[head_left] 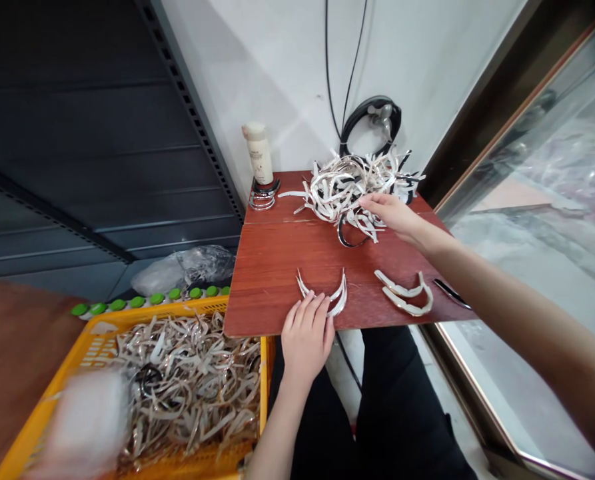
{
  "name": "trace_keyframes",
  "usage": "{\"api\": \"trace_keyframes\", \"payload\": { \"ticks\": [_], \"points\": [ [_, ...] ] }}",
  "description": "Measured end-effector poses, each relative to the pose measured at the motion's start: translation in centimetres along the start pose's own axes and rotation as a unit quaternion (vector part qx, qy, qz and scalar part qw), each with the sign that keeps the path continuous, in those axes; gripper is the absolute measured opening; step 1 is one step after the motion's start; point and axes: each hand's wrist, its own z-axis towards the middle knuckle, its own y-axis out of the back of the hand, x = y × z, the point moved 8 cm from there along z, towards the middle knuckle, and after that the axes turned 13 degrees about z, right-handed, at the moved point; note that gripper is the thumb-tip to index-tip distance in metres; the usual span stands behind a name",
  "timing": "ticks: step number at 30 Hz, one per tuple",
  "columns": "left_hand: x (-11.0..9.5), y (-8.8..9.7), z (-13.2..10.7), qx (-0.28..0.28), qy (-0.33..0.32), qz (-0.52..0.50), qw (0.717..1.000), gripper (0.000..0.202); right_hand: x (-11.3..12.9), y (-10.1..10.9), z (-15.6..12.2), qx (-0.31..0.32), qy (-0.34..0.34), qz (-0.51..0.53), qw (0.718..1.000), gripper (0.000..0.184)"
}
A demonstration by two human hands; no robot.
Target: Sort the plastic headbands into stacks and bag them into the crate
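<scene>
A tangled heap of thin curved strips (344, 187), mostly white and shiny silver with a few black ones, lies at the back of the red-brown wooden board (272, 267). At the heap's front right edge, my right hand (390, 212) has its thumb and fingers pinched on a strip. Near the board's front edge, my left hand (307, 333) lies with fingers stretched flat over a small set of nested curved strips (340, 297). To the right of it rest white curved strips (410, 300) in a pair, and a black strip (452, 293) under my right forearm.
A yellow crate (177, 310) full of similar strips stands at lower left, with a blurred white thing (87, 420) over it. Green-capped containers (137, 302) line its back. A cream bottle (260, 157) and coiled black cable (350, 133) are by the wall. Glass panel (542, 200) at right.
</scene>
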Motion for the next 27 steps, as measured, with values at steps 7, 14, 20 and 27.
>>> {"api": "trace_keyframes", "payload": {
  "ticks": [7,14,20,27],
  "points": [
    [0.0,0.0,0.0,-0.003,0.000,0.000,1.000,0.034,1.9,-6.2,-3.8,0.182,0.054,-0.006,0.982,0.029],
    [0.0,-0.1,0.0,0.002,0.007,-0.011,1.000,0.032,1.6,-12.3,-9.8,0.359,0.180,-0.332,0.854,0.014],
    [0.1,0.0,0.0,0.000,0.014,-0.004,1.000,0.031,2.1,-14.4,-11.8,0.408,0.154,-0.295,0.850,0.015],
    [0.0,-0.1,-0.1,0.001,0.003,0.009,1.000,0.031,1.3,-14.0,-12.5,0.428,0.064,-0.194,0.880,0.009]
  ]
}}
